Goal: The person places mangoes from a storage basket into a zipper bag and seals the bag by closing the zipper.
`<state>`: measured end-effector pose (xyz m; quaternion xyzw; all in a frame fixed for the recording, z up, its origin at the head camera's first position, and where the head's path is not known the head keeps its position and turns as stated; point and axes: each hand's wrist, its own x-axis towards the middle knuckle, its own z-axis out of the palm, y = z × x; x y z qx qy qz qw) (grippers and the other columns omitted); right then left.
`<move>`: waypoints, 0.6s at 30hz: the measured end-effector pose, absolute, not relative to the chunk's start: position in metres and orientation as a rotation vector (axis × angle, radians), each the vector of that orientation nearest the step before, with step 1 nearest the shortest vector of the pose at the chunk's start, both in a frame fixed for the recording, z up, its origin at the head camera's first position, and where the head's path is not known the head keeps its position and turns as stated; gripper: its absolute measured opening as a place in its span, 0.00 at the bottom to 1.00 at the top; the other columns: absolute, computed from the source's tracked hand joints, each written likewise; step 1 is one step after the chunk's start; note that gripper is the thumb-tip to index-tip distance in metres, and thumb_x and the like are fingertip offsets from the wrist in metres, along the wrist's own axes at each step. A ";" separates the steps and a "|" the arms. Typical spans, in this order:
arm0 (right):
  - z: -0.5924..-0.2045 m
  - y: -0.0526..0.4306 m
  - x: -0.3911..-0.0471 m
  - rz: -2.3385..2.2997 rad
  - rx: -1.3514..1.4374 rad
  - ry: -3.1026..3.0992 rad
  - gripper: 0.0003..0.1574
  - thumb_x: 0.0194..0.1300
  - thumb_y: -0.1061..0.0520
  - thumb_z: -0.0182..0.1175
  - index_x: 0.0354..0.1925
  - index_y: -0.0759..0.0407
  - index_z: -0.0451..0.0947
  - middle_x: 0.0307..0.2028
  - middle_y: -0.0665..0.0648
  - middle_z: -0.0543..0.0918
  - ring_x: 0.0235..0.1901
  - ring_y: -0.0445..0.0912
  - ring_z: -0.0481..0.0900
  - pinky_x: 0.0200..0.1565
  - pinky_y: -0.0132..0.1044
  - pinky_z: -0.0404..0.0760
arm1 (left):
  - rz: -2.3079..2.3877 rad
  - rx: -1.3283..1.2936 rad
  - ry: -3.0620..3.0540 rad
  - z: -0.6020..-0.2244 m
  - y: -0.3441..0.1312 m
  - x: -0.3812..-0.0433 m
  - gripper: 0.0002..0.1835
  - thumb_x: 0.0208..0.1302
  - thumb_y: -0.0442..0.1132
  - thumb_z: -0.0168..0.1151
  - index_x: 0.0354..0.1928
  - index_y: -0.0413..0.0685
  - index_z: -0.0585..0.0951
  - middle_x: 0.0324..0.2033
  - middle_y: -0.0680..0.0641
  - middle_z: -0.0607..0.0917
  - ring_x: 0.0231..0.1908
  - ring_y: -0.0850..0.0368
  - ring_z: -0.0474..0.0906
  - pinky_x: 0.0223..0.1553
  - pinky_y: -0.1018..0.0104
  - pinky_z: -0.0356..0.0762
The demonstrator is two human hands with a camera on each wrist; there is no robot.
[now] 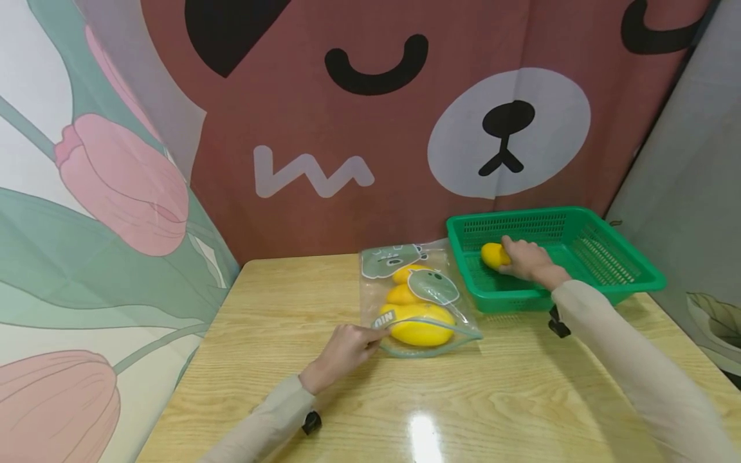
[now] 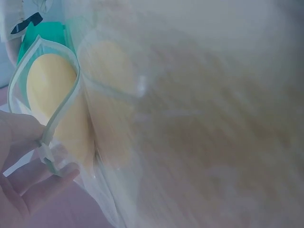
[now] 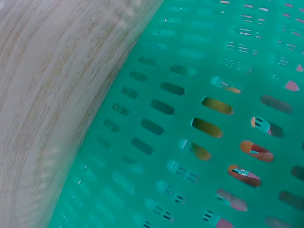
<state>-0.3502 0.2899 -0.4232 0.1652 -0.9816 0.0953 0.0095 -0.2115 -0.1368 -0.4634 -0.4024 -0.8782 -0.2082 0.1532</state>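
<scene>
A clear zip bag (image 1: pixel 370 296) with green cartoon prints lies on the table, its mouth spread toward me. Several yellow mangoes (image 1: pixel 425 325) sit inside it, the largest near the opening. My left hand (image 1: pixel 347 350) pinches the left side of the bag's zip edge; the left wrist view shows thumb and fingers at the zip strip (image 2: pixel 64 108). Inside the green basket (image 1: pixel 509 301), my right hand (image 1: pixel 528 260) grips another yellow mango (image 1: pixel 493 255) near the basket's left wall. Its slotted side fills most of the right wrist view, hiding that hand.
The basket stands at the back right of the wooden table (image 1: pixel 278 308), close to the bag's right edge. Behind the table hangs a brown bear-print cloth (image 1: pixel 312 225), with a tulip-print cloth (image 1: pixel 121 186) along the left.
</scene>
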 end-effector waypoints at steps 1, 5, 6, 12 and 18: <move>-0.423 0.290 -0.350 0.298 0.517 -3.061 0.31 0.62 0.52 0.68 0.51 0.68 0.64 0.29 0.61 0.76 0.24 0.52 0.74 0.25 0.47 0.74 | -0.599 -1.152 -2.520 -0.463 -0.137 -0.211 0.18 0.56 0.26 0.69 0.48 0.47 0.88 0.33 0.52 0.89 0.21 0.70 0.68 0.25 0.81 0.70; -0.422 0.290 -0.347 0.298 0.533 -3.046 0.31 0.62 0.51 0.68 0.50 0.68 0.64 0.28 0.60 0.75 0.24 0.52 0.73 0.24 0.45 0.72 | -0.601 -1.153 -2.516 -0.464 -0.136 -0.211 0.18 0.56 0.26 0.69 0.48 0.47 0.88 0.33 0.52 0.89 0.21 0.69 0.68 0.25 0.80 0.71; -0.422 0.290 -0.347 0.299 0.539 -3.040 0.31 0.63 0.51 0.68 0.50 0.68 0.64 0.28 0.60 0.75 0.23 0.51 0.72 0.24 0.45 0.72 | -0.603 -1.154 -2.512 -0.463 -0.136 -0.211 0.18 0.56 0.25 0.69 0.48 0.47 0.88 0.33 0.52 0.89 0.21 0.69 0.68 0.25 0.80 0.71; -0.419 0.287 -0.343 0.312 0.569 -3.008 0.29 0.62 0.52 0.69 0.48 0.67 0.64 0.26 0.58 0.73 0.22 0.50 0.71 0.23 0.44 0.71 | -0.613 -1.154 -2.504 -0.464 -0.136 -0.212 0.18 0.56 0.25 0.69 0.48 0.47 0.88 0.34 0.51 0.89 0.21 0.69 0.69 0.27 0.79 0.73; -0.418 0.287 -0.342 0.293 0.580 -2.976 0.28 0.62 0.52 0.69 0.47 0.67 0.64 0.25 0.58 0.73 0.21 0.50 0.71 0.23 0.44 0.71 | -0.607 -1.154 -2.509 -0.465 -0.136 -0.213 0.17 0.56 0.26 0.69 0.48 0.47 0.88 0.35 0.50 0.89 0.22 0.70 0.70 0.28 0.78 0.75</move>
